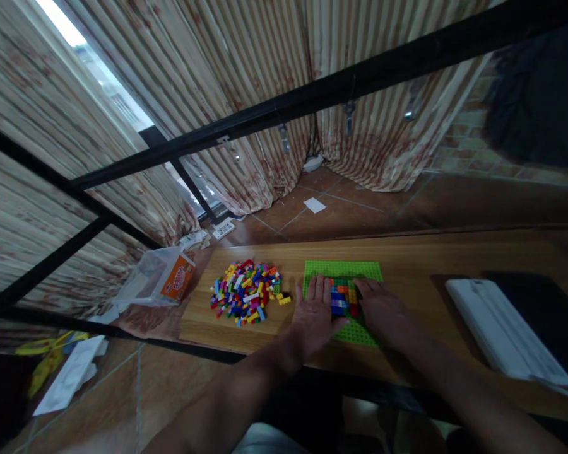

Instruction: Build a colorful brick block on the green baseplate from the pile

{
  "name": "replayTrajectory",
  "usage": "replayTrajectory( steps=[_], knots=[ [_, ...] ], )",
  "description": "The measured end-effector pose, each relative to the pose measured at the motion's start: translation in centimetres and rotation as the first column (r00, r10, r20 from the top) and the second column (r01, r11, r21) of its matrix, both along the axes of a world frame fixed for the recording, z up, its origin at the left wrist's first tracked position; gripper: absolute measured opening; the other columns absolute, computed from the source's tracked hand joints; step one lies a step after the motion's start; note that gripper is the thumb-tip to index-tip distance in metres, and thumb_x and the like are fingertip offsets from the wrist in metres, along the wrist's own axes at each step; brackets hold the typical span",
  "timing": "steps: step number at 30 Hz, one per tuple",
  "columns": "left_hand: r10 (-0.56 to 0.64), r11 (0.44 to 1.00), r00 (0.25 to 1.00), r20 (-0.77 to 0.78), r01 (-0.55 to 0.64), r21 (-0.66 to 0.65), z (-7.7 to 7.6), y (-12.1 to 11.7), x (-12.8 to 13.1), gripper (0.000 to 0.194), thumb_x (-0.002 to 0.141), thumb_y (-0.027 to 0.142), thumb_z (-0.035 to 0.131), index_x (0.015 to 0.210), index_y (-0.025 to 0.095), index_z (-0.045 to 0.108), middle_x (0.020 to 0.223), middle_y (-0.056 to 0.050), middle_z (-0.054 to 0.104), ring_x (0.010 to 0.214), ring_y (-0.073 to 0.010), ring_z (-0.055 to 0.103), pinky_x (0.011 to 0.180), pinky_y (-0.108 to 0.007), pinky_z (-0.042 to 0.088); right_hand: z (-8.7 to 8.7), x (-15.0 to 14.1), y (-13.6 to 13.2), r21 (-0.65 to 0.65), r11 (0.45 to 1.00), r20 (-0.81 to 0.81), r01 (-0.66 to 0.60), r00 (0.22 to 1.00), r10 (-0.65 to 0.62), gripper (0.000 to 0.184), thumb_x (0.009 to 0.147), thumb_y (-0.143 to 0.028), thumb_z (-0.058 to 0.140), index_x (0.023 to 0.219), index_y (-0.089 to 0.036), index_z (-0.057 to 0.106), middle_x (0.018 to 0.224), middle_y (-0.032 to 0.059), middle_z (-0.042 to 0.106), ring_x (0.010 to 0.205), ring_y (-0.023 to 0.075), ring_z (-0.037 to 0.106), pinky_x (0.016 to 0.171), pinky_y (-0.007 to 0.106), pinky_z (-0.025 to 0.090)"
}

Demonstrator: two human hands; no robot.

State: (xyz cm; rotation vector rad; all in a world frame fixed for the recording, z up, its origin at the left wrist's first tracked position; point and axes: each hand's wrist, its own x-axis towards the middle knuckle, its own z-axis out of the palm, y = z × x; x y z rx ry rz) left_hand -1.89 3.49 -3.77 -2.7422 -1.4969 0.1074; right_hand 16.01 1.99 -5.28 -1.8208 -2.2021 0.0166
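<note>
A green studded baseplate (366, 270) lies on the wooden table, with a block of colourful toy bricks (341, 296) built up on its middle. My left hand (315, 315) rests flat along the left side of these bricks, fingers stretched forward and thumb out toward the near edge. Against their right side lies my right hand (381, 309), its fingers extended and slightly bent over the plate's right part. Neither hand shows a loose brick, though the undersides of the fingers are hidden. A pile of mixed loose bricks (246, 293) sits left of the baseplate.
On the table's (421, 258) right side lie a white flat device (502, 328) and a dark flat object (544, 315). A clear plastic box (154, 277) with an orange label stands beyond the left end. A black metal bar (265, 113) crosses above, before striped curtains.
</note>
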Motion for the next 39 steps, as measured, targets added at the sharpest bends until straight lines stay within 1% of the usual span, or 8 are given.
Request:
replayTrajectory(
  steps=[6,11,14,18,23,28,33,39],
  knots=[
    [-0.006,1.000,0.988,0.154,0.002,0.030,-0.5,-0.4,-0.6,0.088,0.088,0.067,0.032,0.151,0.007,0.022,0.159,-0.019,0.023,0.147,-0.0332,0.019,0.116,-0.061,0.022,-1.4,0.5,0.2,0.069,0.998,-0.034,-0.002,0.999,0.004,0.043,0.084,-0.007,0.039,0.121,-0.009,0.061,0.115,0.0168,0.068,0.103,0.0272,0.064,0.094,0.041,0.050],
    [0.012,0.998,0.950,0.312,-0.029,0.050,0.1,-1.4,-1.2,0.081,0.088,0.059,0.043,0.151,0.012,0.024,0.156,-0.017,0.030,0.144,-0.0327,0.026,0.114,-0.058,0.029,-1.6,0.9,0.2,0.069,0.998,-0.053,-0.005,0.999,0.008,0.043,0.085,-0.010,0.039,0.121,-0.010,0.061,0.117,0.0158,0.067,0.104,0.0270,0.064,0.093,0.041,0.051],
    [0.101,0.984,0.910,0.403,-0.150,0.092,0.4,-2.1,-2.9,0.071,0.089,0.046,0.050,0.148,0.015,0.028,0.152,-0.016,0.038,0.140,-0.0313,0.033,0.112,-0.055,0.033,-1.7,1.1,0.3,0.064,0.998,-0.075,-0.016,0.997,0.020,0.042,0.086,-0.013,0.039,0.122,-0.011,0.060,0.115,0.0145,0.068,0.102,0.0265,0.064,0.092,0.041,0.052],
    [0.212,0.930,0.846,0.489,-0.328,0.164,0.6,-2.0,-7.0,0.051,0.087,0.026,0.053,0.135,0.016,0.045,0.136,-0.014,0.055,0.126,-0.0266,0.049,0.108,-0.046,0.039,-1.8,1.2,0.4,0.054,0.999,-0.104,-0.006,0.995,0.011,0.042,0.085,-0.015,0.041,0.122,-0.010,0.060,0.114,0.0153,0.068,0.102,0.0281,0.064,0.092,0.042,0.051],
    [0.367,0.867,0.832,0.416,-0.468,0.172,1.6,0.3,-10.2,0.028,0.087,0.025,0.052,0.113,0.016,0.059,0.104,-0.010,0.068,0.101,-0.0260,0.060,0.093,-0.042,0.046,-1.2,1.1,0.3,0.030,0.999,-0.120,-0.012,0.993,0.015,0.043,0.084,-0.014,0.042,0.123,-0.014,0.060,0.114,0.0132,0.068,0.103,0.0278,0.063,0.094,0.042,0.049],
    [0.491,0.830,0.831,0.261,-0.537,0.151,2.3,2.4,-9.2,0.028,0.087,0.036,0.055,0.108,0.019,0.062,0.099,-0.010,0.071,0.103,-0.0281,0.061,0.093,-0.041,0.044,-0.4,0.9,0.1,-0.008,1.000,-0.131,0.009,0.991,-0.010,0.043,0.085,-0.016,0.043,0.125,-0.013,0.058,0.118,0.0133,0.065,0.108,0.0272,0.060,0.097,0.040,0.047],
    [0.555,0.810,0.814,0.170,-0.575,0.112,2.3,3.2,-8.3,0.026,0.086,0.033,0.052,0.104,0.018,0.064,0.100,-0.011,0.071,0.103,-0.0279,0.062,0.091,-0.040,0.044,0.0,0.9,0.0,-0.018,1.000,-0.147,0.007,0.989,-0.009,0.043,0.084,-0.015,0.046,0.126,-0.014,0.057,0.120,0.0131,0.064,0.111,0.0275,0.059,0.099,0.040,0.046],
    [0.515,0.837,0.835,0.193,-0.539,0.096,2.5,3.6,-8.5,0.026,0.086,0.026,0.049,0.104,0.018,0.067,0.102,-0.011,0.071,0.105,-0.0282,0.061,0.094,-0.041,0.043,0.2,0.8,0.0,0.002,1.000,-0.159,0.005,0.987,-0.004,0.045,0.083,-0.014,0.045,0.127,-0.015,0.057,0.117,0.0127,0.066,0.108,0.0277,0.060,0.098,0.043,0.046]
  ],
)
